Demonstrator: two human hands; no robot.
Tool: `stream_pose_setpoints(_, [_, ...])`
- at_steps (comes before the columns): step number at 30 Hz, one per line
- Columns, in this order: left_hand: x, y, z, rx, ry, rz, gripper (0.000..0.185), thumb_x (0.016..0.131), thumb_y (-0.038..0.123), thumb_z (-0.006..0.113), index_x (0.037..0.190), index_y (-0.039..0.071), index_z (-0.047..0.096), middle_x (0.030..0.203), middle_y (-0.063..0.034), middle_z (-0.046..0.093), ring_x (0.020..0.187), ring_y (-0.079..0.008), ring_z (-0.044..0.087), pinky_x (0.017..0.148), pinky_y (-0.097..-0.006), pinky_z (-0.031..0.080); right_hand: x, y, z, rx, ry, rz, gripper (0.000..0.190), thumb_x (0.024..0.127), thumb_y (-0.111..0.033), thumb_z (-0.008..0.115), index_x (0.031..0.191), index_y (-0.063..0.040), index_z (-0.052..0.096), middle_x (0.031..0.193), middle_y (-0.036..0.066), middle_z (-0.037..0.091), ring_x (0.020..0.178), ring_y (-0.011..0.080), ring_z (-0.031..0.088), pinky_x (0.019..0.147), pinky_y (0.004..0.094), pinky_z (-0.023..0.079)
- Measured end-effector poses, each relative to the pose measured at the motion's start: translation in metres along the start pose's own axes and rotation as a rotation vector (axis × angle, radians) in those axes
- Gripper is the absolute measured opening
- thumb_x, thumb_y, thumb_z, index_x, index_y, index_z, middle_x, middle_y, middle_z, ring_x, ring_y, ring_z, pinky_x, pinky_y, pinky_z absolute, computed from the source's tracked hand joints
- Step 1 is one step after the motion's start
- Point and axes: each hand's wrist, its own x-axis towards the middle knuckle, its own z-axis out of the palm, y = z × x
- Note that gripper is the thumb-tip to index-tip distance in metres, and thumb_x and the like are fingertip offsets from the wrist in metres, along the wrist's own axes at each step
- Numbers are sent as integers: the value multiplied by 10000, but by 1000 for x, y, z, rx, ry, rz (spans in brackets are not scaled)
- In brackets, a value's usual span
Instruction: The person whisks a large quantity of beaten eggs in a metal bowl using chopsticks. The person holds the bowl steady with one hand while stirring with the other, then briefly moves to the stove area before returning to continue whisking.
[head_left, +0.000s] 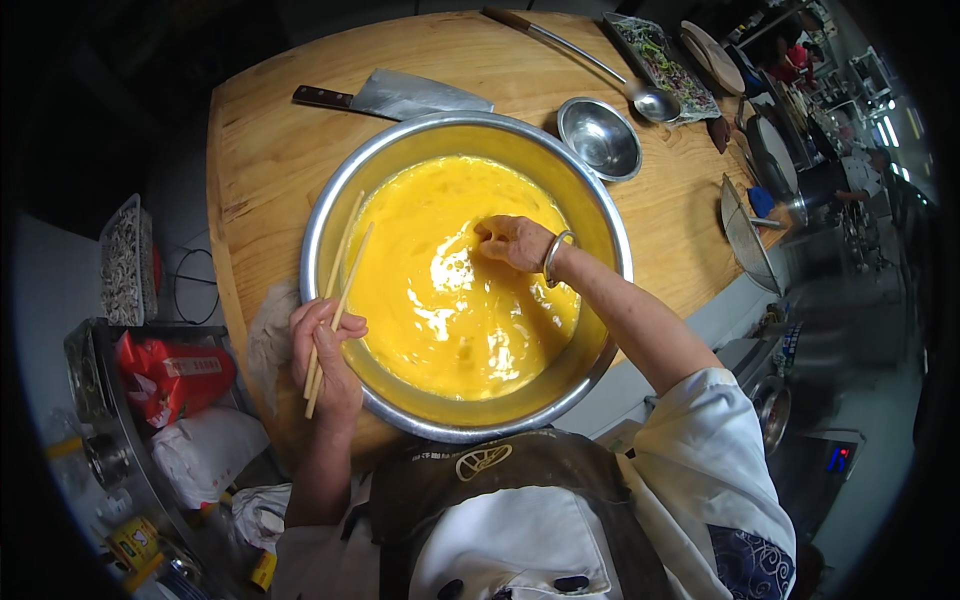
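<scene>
A large steel basin (469, 433) of bright yellow liquid, which looks like beaten egg (405, 225), stands on a wooden table. At the basin's left rim my left hand (328, 352) holds a pair of wooden chopsticks (346, 285), their upper ends over the liquid. My right hand (514, 241), a metal bangle (553, 259) at its wrist, is over the middle of the basin with curled fingers at the liquid's surface. Whether the fingertips grip anything or dip in is hidden. Behind the basin lies a cleaver (420, 95). A small steel bowl (600, 139) touches or nearly touches the rim at the back right.
A ladle (656, 103) and a film-covered tray (660, 64) are at the table's (259, 150) back right, a mesh strainer (748, 232) at its right edge. A cloth (270, 337) lies left of my left hand. A red bag (176, 375) rests on a side shelf. People stand far right.
</scene>
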Motion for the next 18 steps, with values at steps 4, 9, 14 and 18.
stream_pose_setpoints(4, [0,-1,1,3,-16,-39,327,936,246,334,1075,-22,457,1047,-126,444,766,-148,539,690,-284,479,7,-4,29,-258,-209,62,721,674,-467,600,1227,-38,427,1202,185,484,1130,284,455,944,327,351])
stream_pose_setpoints(9, [0,-4,-1,25,-27,2,305,935,190,315,1066,-46,458,1038,-157,440,745,-159,553,669,-270,506,-7,-25,71,-188,-422,-70,618,677,-360,662,1150,-5,482,1069,199,559,1008,285,536,877,329,405])
stream_pose_setpoints(14, [-1,-2,0,6,-9,-3,307,935,195,317,1066,-46,455,1041,-157,438,751,-158,549,676,-272,500,-29,-39,111,-128,-572,-81,400,666,-226,647,1032,-84,569,927,116,628,879,227,593,769,311,457])
stream_pose_setpoints(18, [0,-3,1,-5,-13,-14,301,934,189,320,1065,-48,453,1046,-155,435,748,-157,547,680,-275,498,-37,-45,120,-145,-544,46,279,666,-162,629,923,-54,614,800,99,641,755,198,605,668,313,464])
